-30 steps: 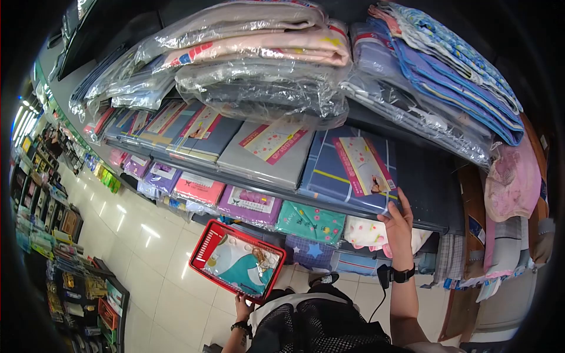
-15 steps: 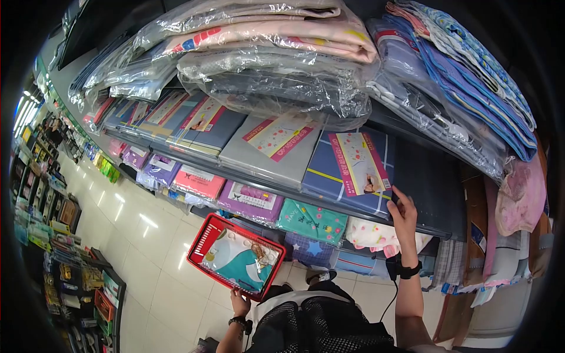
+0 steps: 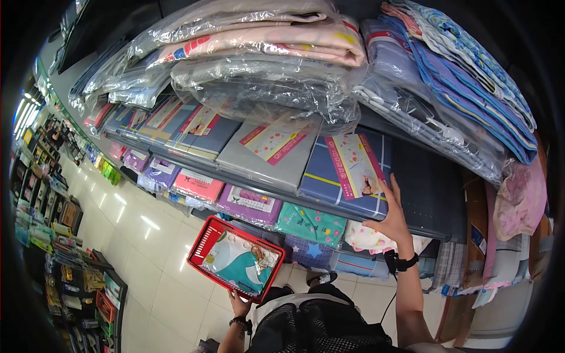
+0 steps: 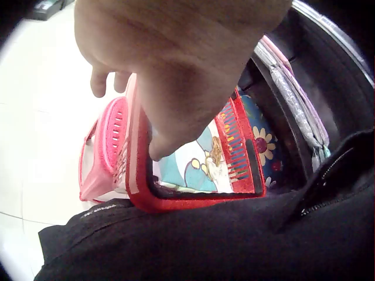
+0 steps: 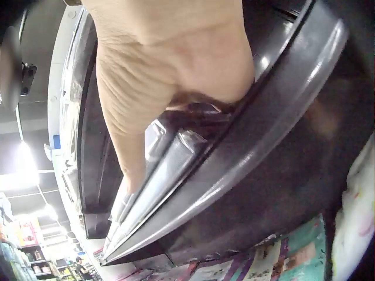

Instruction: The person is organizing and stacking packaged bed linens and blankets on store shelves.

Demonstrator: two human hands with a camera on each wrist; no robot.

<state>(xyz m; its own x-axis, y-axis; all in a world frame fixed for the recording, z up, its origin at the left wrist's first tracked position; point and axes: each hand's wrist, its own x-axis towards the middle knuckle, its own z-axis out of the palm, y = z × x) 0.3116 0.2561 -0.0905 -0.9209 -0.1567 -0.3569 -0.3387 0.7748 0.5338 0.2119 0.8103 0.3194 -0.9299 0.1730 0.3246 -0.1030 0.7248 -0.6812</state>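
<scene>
My left hand (image 3: 240, 303) grips the near rim of a red plastic basket (image 3: 204, 246). Its thumb reaches inside the rim in the left wrist view, while two fingertips show outside. A teal-and-white printed package (image 3: 240, 275) lies in the basket. At the front right corner of a blue plaid packaged textile (image 3: 322, 183) is my right hand (image 3: 395, 221), its fingers extended along the package's side and its thumb at the shelf edge. A pink-bordered label (image 3: 356, 167) lies on that package. The right wrist view hides most of this hand's fingers behind the palm.
Beside the plaid package sits a grey one (image 3: 250, 154) with a similar label. Bulky bedding in clear plastic (image 3: 265, 88) is stacked above. Purple (image 3: 250, 203) and green (image 3: 311, 226) packages fill the lower shelf. Tiled floor (image 3: 159, 259) lies left; a pink bag (image 3: 521, 203) hangs right.
My right hand first shifts slightly at the package's corner, then moves a little up and left along its side, thumb spread wider. The left hand keeps holding the basket; the head view shifts slightly.
</scene>
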